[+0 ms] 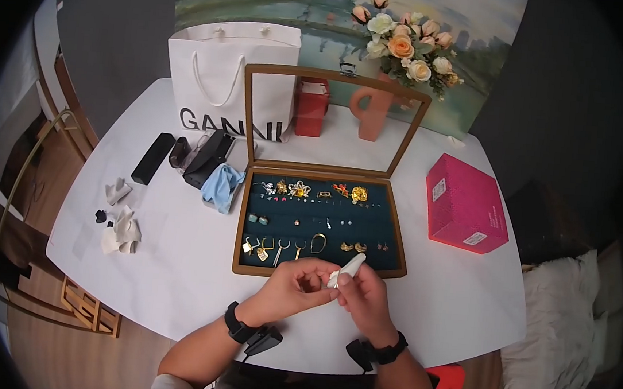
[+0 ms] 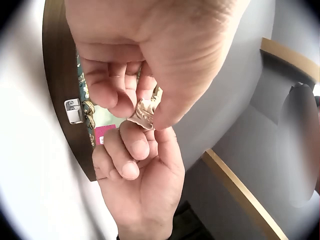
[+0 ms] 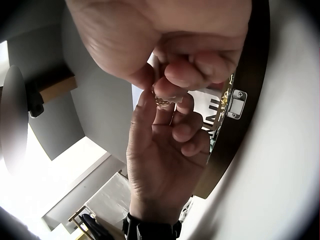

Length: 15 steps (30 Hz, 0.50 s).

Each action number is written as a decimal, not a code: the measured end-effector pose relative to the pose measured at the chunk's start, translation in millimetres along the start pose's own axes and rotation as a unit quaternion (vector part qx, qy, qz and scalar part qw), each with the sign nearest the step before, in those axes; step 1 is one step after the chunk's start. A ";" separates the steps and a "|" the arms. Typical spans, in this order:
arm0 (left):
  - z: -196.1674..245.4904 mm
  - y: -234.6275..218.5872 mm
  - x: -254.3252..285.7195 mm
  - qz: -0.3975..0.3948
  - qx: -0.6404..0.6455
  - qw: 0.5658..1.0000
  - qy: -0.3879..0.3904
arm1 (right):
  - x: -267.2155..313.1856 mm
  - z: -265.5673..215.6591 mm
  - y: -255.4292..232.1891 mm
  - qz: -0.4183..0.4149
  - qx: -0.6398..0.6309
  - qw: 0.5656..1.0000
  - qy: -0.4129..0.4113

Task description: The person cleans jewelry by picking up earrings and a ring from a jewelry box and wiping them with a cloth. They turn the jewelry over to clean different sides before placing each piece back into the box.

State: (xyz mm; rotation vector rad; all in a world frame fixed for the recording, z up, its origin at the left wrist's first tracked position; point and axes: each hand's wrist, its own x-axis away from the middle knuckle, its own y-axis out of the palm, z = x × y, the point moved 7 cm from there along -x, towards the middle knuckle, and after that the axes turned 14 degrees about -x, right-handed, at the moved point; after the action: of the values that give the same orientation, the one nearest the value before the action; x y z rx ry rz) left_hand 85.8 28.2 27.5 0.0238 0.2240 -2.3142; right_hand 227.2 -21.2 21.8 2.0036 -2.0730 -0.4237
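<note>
My left hand pinches a small gold-coloured piece of jewelry with a ridged surface; its exact kind I cannot tell. Against it, my right hand grips a folded white cloth between thumb and fingers. Both hands meet at the front edge of a wooden jewelry box, whose glass lid stands raised. On its dark green lining sit rows of pieces, among them a gold flower-shaped piece, a gold hoop and several earrings along the front.
A pink box stands at the right. Left of the jewelry box are a light blue cloth, a black case, a long black box and crumpled beige cloth. Behind stand a white paper bag, a red box and a flower vase.
</note>
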 end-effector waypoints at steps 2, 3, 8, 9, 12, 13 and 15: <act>-5.6 2.0 -1.1 -0.016 0.009 1.000 -0.013 | -0.2 -2.2 -6.0 0.020 0.013 1.000 -0.018; -8.4 2.3 -2.0 -0.010 0.019 1.000 -0.016 | -0.8 -2.5 -10.8 0.033 0.016 0.999 -0.028; -12.2 4.0 -2.9 -0.005 0.058 0.998 -0.024 | -2.4 -5.3 -1.1 0.011 -0.007 0.998 -0.053; -12.6 4.1 -3.2 -0.009 0.051 0.998 -0.027 | -3.8 -5.0 -2.8 0.014 0.005 0.998 -0.064; -12.7 3.4 -4.2 -0.008 0.021 0.999 -0.031 | -4.1 2.1 -20.8 0.055 0.069 0.990 -0.106; -10.9 2.0 -4.2 0.004 0.005 1.000 -0.028 | -5.3 -2.4 -23.9 0.075 0.071 0.987 -0.124; -10.3 -11.0 -3.7 0.046 -0.019 0.999 -0.012 | -5.3 -14.7 -30.0 0.115 0.066 0.977 -0.170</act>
State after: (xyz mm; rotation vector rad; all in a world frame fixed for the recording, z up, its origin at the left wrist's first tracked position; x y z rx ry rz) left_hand 79.8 40.0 19.4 -0.0118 0.2498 -2.2166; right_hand 260.7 -17.4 24.9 1.8320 -2.5670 -0.6354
